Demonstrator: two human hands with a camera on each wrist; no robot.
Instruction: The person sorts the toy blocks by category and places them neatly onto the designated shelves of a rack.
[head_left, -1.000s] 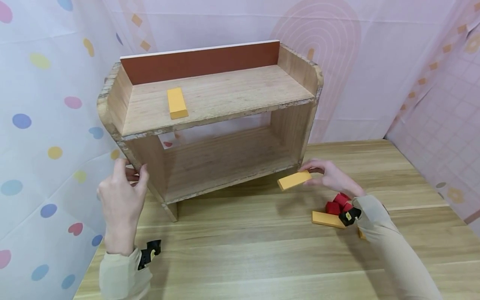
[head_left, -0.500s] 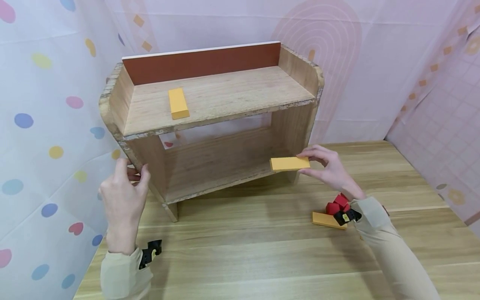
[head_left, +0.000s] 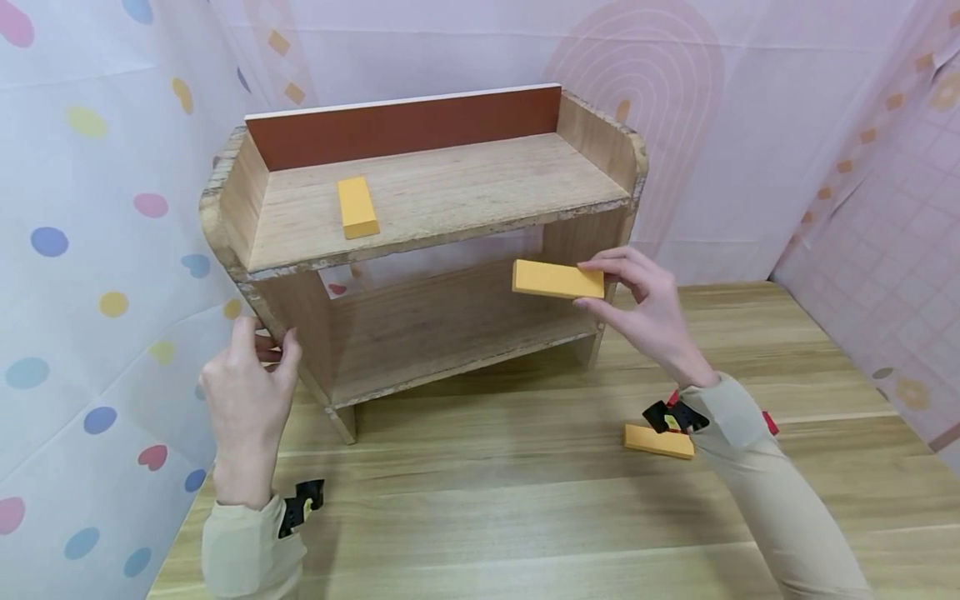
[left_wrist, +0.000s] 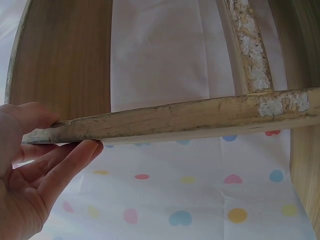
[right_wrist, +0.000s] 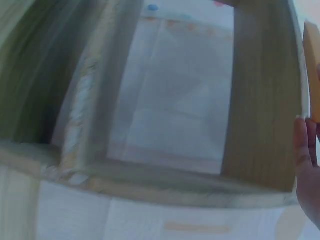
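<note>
While the left hand (head_left: 251, 396) pinches one side of the wooden shelf (head_left: 450, 183), the right hand (head_left: 648, 312) pinches a yellow block (head_left: 553, 279) near its end, before the shelf's right half. Probably light, stiff and smooth, it should grip best across its long edges.

No readable text, labels, brands, numbers or signs, in the head view, the left wrist view or the right wrist view
</note>
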